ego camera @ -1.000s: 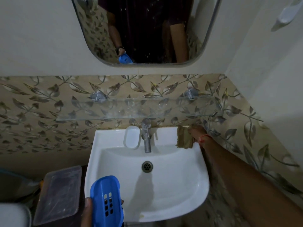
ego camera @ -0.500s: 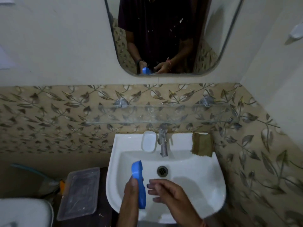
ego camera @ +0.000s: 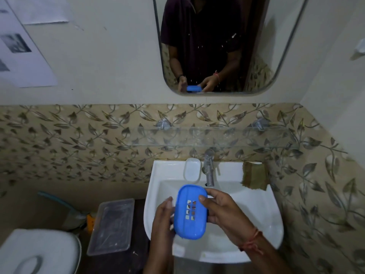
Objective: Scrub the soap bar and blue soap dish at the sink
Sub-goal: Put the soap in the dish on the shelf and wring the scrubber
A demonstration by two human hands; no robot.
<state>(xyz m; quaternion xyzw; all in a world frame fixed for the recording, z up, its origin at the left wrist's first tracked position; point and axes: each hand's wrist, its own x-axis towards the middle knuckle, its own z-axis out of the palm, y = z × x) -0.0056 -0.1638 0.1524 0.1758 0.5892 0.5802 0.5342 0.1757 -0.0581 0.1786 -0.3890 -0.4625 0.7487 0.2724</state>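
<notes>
1. While both hands meet over the white sink (ego camera: 256, 210), the blue soap dish (ego camera: 190, 211) is held between them above the basin, in front of the tap (ego camera: 209, 171) and tilted so its slotted face looks up at the camera.
2. On the dish's left edge, the left hand (ego camera: 163, 220) has its fingers curled around the rim and the thumb lying along the side, so it is grasping the dish.
3. On the dish's right edge, the right hand (ego camera: 223, 210) grips too, its thumb pressed on the slotted face and the other fingers wrapped behind the rim; a reddish thread (ego camera: 252, 241) circles that wrist.
4. Behind the dish, on the sink's back ledge just left of the tap, sits a white oval piece (ego camera: 192, 170); I cannot tell whether it is the soap bar or another dish.
5. Right of the tap, on the same ledge, a brownish-green scrub pad (ego camera: 254, 177) lies against the leaf-patterned tile.
6. Left of the sink, a clear plastic container (ego camera: 112, 226) rests on a dark surface, and a white toilet lid (ego camera: 37, 252) lies further left still.
7. Above the sink hang a glass shelf (ego camera: 207, 135) and a mirror (ego camera: 217, 46), which reflects both hands on the blue dish.
</notes>
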